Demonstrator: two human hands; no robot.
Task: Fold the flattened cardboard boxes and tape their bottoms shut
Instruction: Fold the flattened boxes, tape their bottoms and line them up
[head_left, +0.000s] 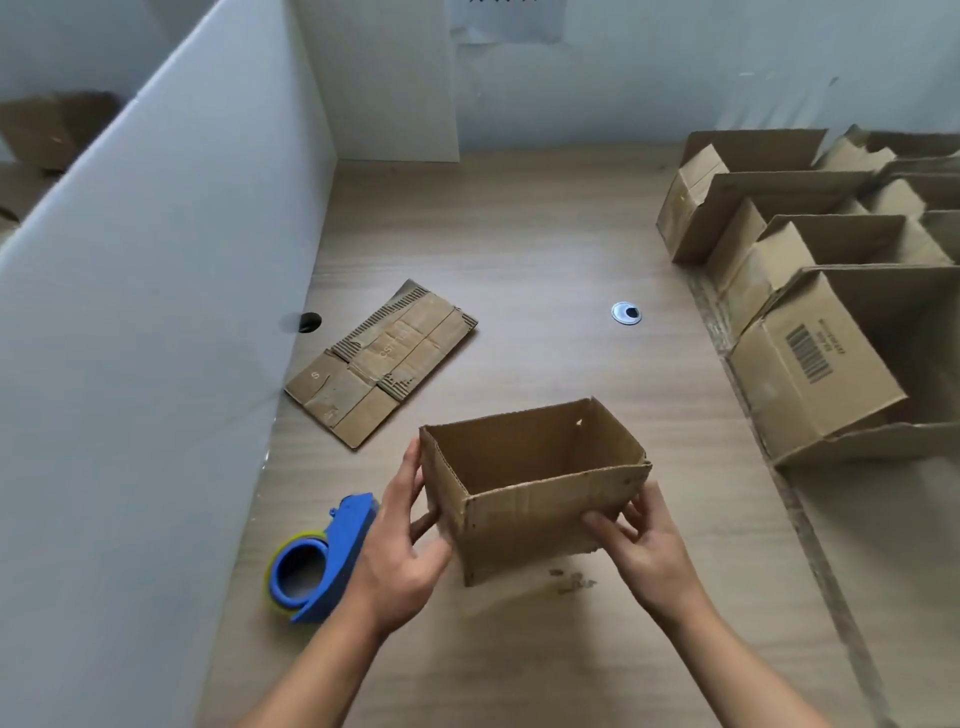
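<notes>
A small brown cardboard box (530, 512) is opened into a rectangle with its open top facing me, held just above the wooden table (545, 249). My left hand (402, 551) grips its left end, fingers curled round the corner. My right hand (641, 540) grips the lower right corner, thumb on the front wall. A blue tape dispenser (322, 558) with a roll of tape lies on the table left of my left hand. One flattened cardboard box (382, 361) lies farther back on the left.
Several erected cardboard boxes (810, 364) stand in a row along the right side. A white partition (156, 312) walls off the left. A round cable grommet (626, 313) sits in the table's middle. Cardboard crumbs (571, 582) lie under the held box.
</notes>
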